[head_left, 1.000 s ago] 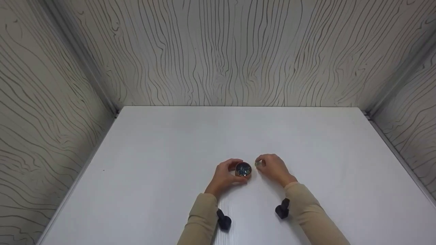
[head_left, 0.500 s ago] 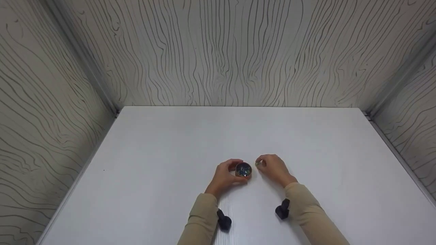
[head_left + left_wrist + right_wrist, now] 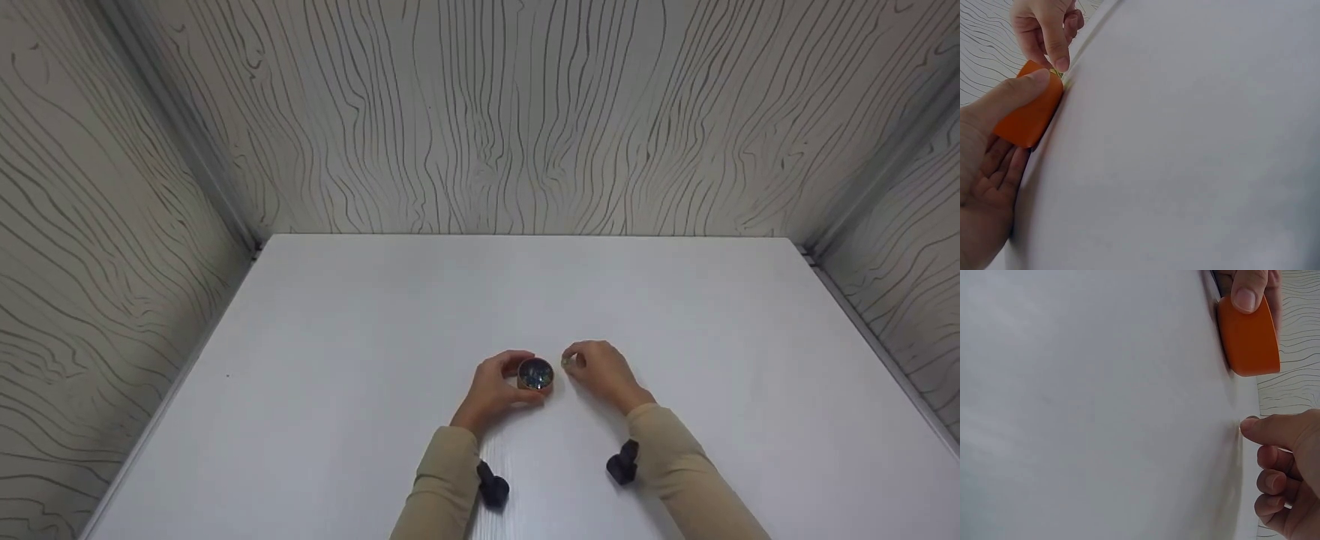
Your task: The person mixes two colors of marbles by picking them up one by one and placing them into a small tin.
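Observation:
A small round orange bowl stands upright on the white table; the head view shows dark, shiny contents inside it, too small to make out. My left hand holds this bowl from the left, thumb on the near side and fingers around the far side. Just right of the bowl, my right hand pinches a small pale yellow-green, see-through piece between thumb and forefinger, close to the tabletop. Its kind is unclear, since the fingertips cover much of it. In the right wrist view, the other fingers of that hand are curled in.
The white table stretches around both hands. Wood-patterned panels stand behind it and at both sides. A dark camera mount sits on each sleeved wrist, low over the table.
The small yellow-green piece shows slightly differently between the right fingertips, as if turned a little. Both hands and the bowl stay practically in place.

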Available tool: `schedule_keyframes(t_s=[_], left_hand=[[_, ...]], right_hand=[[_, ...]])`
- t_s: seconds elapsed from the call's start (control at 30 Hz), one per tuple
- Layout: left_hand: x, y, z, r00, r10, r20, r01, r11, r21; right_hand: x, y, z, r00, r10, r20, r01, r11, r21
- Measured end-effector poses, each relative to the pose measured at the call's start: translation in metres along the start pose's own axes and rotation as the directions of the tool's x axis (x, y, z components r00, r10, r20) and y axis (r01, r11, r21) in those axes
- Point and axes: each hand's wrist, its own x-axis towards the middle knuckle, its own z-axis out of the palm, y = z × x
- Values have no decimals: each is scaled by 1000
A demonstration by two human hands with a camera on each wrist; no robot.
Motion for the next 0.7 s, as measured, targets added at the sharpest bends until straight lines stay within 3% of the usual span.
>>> schedule_keyframes(t_s=[0.7], left_hand=[[3,-4,1,1000,30,6,-30,1000,-5]], right_hand=[[-9,-5,-4,999,-38,-7,38,999,-17]])
